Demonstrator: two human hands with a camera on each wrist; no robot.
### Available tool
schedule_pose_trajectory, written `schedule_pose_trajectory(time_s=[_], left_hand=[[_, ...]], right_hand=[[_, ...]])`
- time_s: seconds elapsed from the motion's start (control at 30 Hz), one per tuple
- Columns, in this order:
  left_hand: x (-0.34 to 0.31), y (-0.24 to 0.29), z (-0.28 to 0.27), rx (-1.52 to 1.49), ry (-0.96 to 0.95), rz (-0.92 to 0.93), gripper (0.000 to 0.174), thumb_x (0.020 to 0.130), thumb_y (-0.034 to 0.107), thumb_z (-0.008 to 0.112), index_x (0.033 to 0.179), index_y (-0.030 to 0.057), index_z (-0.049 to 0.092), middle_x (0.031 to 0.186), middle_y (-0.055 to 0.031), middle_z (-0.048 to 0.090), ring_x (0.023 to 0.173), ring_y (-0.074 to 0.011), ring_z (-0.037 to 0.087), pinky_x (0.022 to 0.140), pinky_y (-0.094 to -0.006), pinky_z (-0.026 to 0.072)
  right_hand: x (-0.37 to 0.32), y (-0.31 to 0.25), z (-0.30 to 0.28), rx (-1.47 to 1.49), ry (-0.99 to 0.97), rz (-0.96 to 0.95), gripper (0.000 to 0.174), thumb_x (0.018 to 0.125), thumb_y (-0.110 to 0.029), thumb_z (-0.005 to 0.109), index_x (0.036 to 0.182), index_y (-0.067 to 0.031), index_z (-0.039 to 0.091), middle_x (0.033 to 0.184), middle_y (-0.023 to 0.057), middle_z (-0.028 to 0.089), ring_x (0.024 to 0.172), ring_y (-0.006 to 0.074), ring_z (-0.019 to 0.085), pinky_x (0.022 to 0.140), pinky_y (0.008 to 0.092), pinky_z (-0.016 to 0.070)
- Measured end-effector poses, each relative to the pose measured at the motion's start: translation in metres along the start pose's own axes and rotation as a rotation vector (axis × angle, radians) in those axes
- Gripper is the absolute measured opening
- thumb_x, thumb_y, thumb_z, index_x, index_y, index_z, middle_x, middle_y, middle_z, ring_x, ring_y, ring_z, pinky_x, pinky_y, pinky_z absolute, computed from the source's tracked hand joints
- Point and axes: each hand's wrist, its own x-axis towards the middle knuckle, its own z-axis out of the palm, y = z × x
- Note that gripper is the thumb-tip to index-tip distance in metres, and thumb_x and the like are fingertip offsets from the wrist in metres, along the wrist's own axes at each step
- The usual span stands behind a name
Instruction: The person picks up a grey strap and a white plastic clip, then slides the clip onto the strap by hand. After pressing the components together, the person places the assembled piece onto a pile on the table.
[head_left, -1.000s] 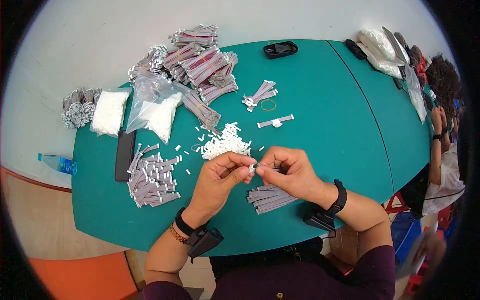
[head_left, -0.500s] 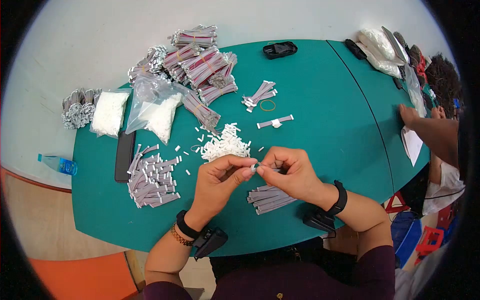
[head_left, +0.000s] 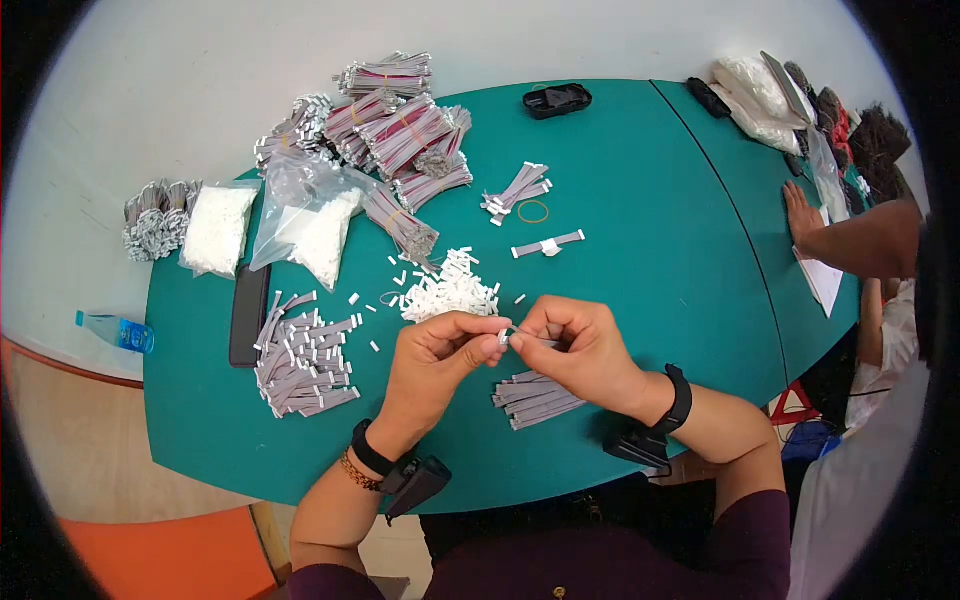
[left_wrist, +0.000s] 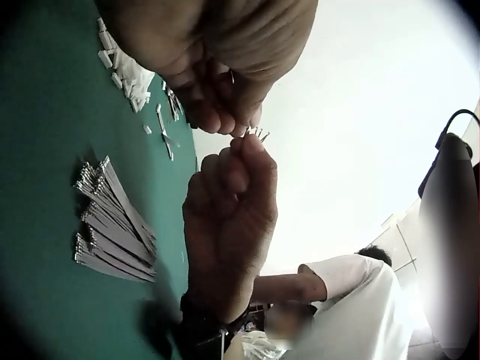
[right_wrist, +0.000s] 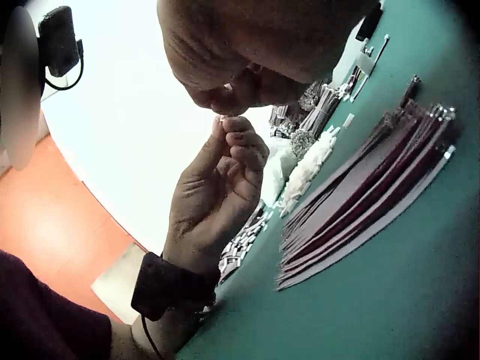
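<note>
In the head view my left hand (head_left: 432, 362) pinches a small white connector housing (head_left: 503, 338) between thumb and forefinger. My right hand (head_left: 592, 352) meets it fingertip to fingertip, pinching the end of a grey ribbon cable whose thin wire tips (left_wrist: 262, 136) poke out in the left wrist view. Much of the cable is hidden by the fingers. Just behind the hands lies a heap of white connector housings (head_left: 450, 290). A row of grey ribbon cables (head_left: 537, 400) lies beneath my right hand, and a pile of cables with white ends (head_left: 303, 360) is to the left.
Bundled cables (head_left: 405, 135) and bags of white housings (head_left: 218, 225) stand at the back left of the green table (head_left: 650, 260). A black phone-like slab (head_left: 248, 315) lies left, a rubber band (head_left: 533, 212) beyond the heap. Another person's hand (head_left: 803, 220) rests at the far right.
My hands stay together at the same spot, with only small finger shifts around the connector. At the far right another person's arm has come in over the table, beside a white sheet.
</note>
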Motion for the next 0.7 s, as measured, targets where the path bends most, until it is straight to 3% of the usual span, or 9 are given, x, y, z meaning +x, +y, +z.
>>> schedule_pose_trajectory(time_s=[0.2,0.7], left_hand=[[0.0008,-0.0023,-0.0013,-0.034,-0.015,-0.016,0.021,0.084,0.005,0.062,0.103,-0.0019,0.063,0.085,-0.0056,0.064,0.074,-0.0087,0.057,0.069,-0.0217,0.0473],[-0.0003,-0.0001,0.0002,0.046,0.008,0.014,0.021,0.083,0.004,0.064,0.103,-0.0011,0.063,0.091,-0.0061,0.064,0.079,-0.0083,0.059,0.071,-0.0211,0.0483]], right_hand=[[-0.001,-0.0035,-0.0002,-0.158,0.025,-0.059,0.014,0.082,-0.007,0.062,0.072,-0.0018,0.054,0.061,-0.005,0.051,0.057,0.0,0.041,0.046,0.0193,0.032],[0.0005,-0.0065,-0.0009,-0.026,-0.002,0.041,0.014,0.084,-0.008,0.062,0.074,-0.0024,0.054,0.06,-0.0057,0.05,0.056,-0.0007,0.04,0.046,0.0191,0.0304]])
